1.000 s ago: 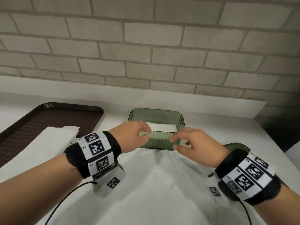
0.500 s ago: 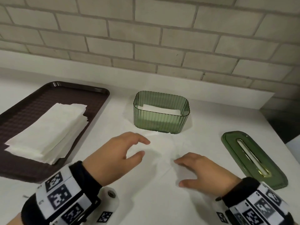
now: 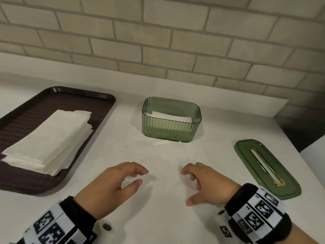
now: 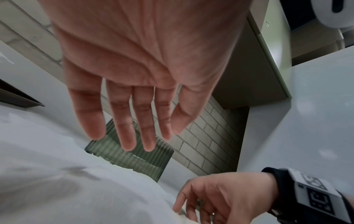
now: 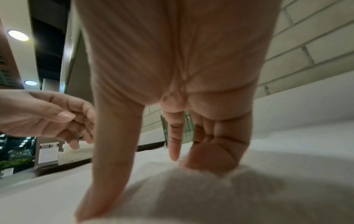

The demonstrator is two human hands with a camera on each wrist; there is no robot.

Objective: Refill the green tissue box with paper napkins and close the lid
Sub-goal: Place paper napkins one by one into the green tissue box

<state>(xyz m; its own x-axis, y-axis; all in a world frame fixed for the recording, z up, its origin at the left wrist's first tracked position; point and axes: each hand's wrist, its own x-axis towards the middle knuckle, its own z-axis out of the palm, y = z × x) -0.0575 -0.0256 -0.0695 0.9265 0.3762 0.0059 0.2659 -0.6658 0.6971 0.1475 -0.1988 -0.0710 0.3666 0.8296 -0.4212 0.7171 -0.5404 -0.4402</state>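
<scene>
- Pulling back from the ribbed green translucent tissue box [image 3: 171, 120], both hands are now hovering low over a spread white napkin [image 3: 163, 161] on the white surface [image 3: 219, 138].
- Left hand [image 3: 112, 187] and right hand [image 3: 205, 182] are staying relaxed, loosely spread, gripping nothing.
- Sitting lidless, the box is holding few napkins; the green slotted lid [image 3: 267, 168] is lying right, so refilling is continuing.

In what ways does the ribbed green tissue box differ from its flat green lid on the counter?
The ribbed green translucent tissue box stands upright near the wall, open at the top, with white napkins inside; the flat green lid lies off the box, to its right, nearer the person. The box has tall ribbed walls; the lid is low and smooth, with a long gold-edged slot. Both are translucent green with rounded corners and rest on the white counter.
</scene>
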